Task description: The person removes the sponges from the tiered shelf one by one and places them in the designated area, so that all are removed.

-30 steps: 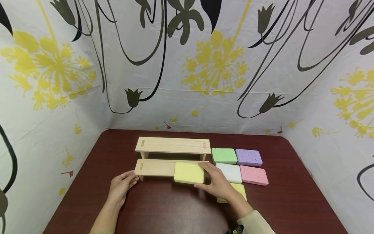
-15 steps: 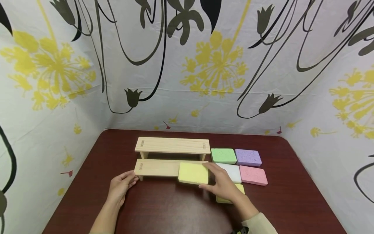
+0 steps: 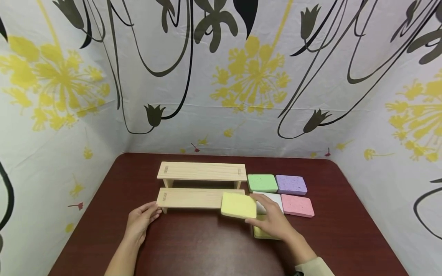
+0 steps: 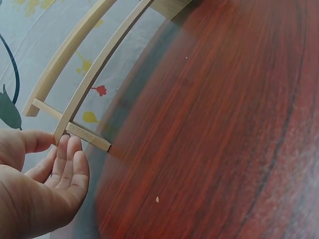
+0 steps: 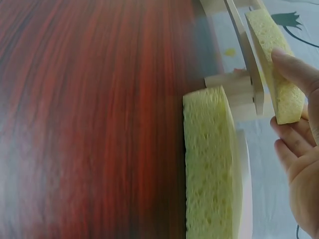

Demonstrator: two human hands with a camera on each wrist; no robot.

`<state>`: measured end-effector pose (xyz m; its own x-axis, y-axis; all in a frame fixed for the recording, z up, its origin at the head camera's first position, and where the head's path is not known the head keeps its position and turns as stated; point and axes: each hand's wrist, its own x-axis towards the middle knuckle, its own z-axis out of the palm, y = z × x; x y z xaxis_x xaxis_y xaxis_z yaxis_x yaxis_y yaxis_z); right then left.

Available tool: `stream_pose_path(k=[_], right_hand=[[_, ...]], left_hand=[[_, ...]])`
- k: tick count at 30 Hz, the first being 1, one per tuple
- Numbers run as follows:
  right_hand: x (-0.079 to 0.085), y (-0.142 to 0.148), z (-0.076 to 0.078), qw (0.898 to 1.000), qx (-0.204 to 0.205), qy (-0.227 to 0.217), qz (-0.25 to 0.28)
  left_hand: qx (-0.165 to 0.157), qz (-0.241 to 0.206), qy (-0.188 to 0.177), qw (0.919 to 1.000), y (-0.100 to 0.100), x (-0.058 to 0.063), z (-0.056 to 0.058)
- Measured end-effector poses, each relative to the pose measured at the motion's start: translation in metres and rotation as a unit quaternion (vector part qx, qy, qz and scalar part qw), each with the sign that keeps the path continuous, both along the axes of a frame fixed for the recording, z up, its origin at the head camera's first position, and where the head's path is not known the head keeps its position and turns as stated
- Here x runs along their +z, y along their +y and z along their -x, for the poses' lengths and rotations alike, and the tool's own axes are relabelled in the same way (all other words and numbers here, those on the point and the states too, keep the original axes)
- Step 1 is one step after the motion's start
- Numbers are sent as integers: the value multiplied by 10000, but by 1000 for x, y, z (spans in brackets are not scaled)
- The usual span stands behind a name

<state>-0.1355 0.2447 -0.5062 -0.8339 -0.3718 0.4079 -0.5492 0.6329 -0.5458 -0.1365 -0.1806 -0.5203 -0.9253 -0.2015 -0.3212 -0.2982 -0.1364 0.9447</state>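
Note:
My right hand [image 3: 272, 218] grips a yellow sponge [image 3: 238, 205] by its right edge, over the right end of the front wooden stand [image 3: 193, 198]. The right wrist view shows the thumb on one side of that sponge [image 5: 279, 74] and fingers at its end. At the stand's left end, my left hand [image 3: 141, 222] pinches the board's corner between thumb and fingers; in the left wrist view the hand [image 4: 45, 184] is beside the stand's leg [image 4: 88, 135]. A second yellow sponge [image 3: 262, 232] lies on the table, partly hidden behind the right hand.
Behind the front stand is a taller wooden stand [image 3: 203, 171]. To the right lie a green sponge [image 3: 262, 183], a purple sponge [image 3: 291, 184], a pink sponge [image 3: 297, 206] and a partly covered white sponge [image 3: 276, 200]. Patterned cloth [image 3: 207, 88] surrounds the dark red table [image 3: 193, 249].
My right hand has carried the yellow sponge to the right along the front stand, uncovering more of its board. My left hand keeps its hold on the left end. The head view has shifted slightly.

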Motion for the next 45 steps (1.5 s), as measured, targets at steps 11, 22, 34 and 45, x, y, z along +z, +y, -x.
stream_pose_path(k=[11, 22, 34, 45], right_hand=[[-1, 16, -6, 9997, -104, 194, -112], [-2, 32, -9, 9996, -75, 247, -114], [-5, 45, -16, 9994, -168, 301, -61], [-2, 61, -24, 9994, -301, 147, -128]], left_hand=[[-72, 11, -13, 10000, -1, 0, 1], [-30, -77, -37, 10000, -1, -1, 1], [-45, -7, -61, 10000, 0, -1, 2], [-66, 8, -115, 9999, 0, 0, 1]])
